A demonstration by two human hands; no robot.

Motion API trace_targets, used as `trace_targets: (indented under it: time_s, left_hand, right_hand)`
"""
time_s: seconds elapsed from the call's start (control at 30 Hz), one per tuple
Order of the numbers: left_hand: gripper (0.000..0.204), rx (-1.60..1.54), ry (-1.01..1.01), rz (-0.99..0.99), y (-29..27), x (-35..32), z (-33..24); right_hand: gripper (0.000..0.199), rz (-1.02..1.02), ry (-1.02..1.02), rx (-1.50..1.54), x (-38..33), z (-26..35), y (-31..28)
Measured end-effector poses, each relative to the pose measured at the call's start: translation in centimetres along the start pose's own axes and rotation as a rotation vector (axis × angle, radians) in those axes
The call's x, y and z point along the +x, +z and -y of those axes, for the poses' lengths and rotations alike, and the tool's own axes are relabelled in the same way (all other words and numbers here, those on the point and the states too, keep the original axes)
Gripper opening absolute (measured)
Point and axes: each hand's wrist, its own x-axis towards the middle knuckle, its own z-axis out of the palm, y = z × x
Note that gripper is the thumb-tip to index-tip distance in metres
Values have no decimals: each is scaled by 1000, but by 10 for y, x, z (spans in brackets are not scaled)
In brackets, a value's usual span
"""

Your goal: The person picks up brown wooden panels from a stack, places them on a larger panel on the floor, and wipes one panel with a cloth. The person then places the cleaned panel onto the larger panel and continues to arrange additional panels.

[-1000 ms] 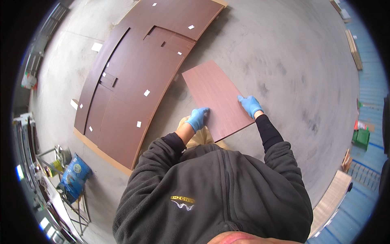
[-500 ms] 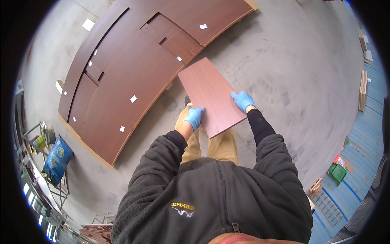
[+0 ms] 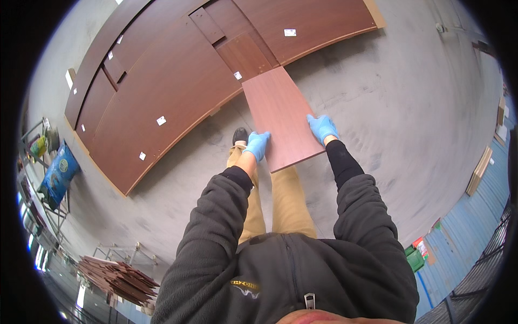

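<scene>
A reddish-brown wooden panel (image 3: 280, 119) is held out in front of me between both gloved hands. My left hand (image 3: 257, 146), in a light blue glove, is closed on its left edge near the lower corner. On the opposite edge my right hand (image 3: 324, 128), gloved the same way, grips the panel with the thumb on top. The panel's far end overlaps the near edge of a stack of large brown boards (image 3: 183, 81); whether it touches the stack I cannot tell. Small white labels (image 3: 161, 121) dot the boards.
At the left, a blue sack (image 3: 59, 174) leans by a metal rack. A pile of thin brown strips (image 3: 120, 278) lies at the lower left. Beyond the grey concrete floor (image 3: 388, 124), a green container (image 3: 414, 259) stands by the blue wall at the right.
The panel, in both hands, has moved closer to the board stack, its far end now overlapping the stack's edge. My view has turned and a shoe has come into sight.
</scene>
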Motion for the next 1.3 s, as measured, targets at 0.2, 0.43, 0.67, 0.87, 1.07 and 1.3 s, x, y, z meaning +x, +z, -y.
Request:
trace_targets:
  time_s: [0.2, 0.43, 0.67, 0.87, 1.07, 1.3]
  left_hand:
    - [53, -75, -31, -28, 20, 37, 7]
    - [53, -124, -20, -24, 29, 30, -9]
    - [56, -99, -13, -46, 32, 31, -19]
    - [51, -152, 21, -84, 32, 5, -25]
    - [39, -477, -43, 93, -4, -55, 5]
    - [36, -1145, 51, 319, -89, -180, 38]
  right_hand:
    - [69, 61, 3, -41, 45, 6, -3]
    - [71, 55, -1, -58, 65, 11, -12]
    - [69, 93, 25, -106, 75, 16, -16]
    - [71, 61, -38, -67, 59, 14, -28]
    - [68, -28, -168, -121, -26, 15, -49]
    - [59, -64, -386, 38, -165, 56, -48]
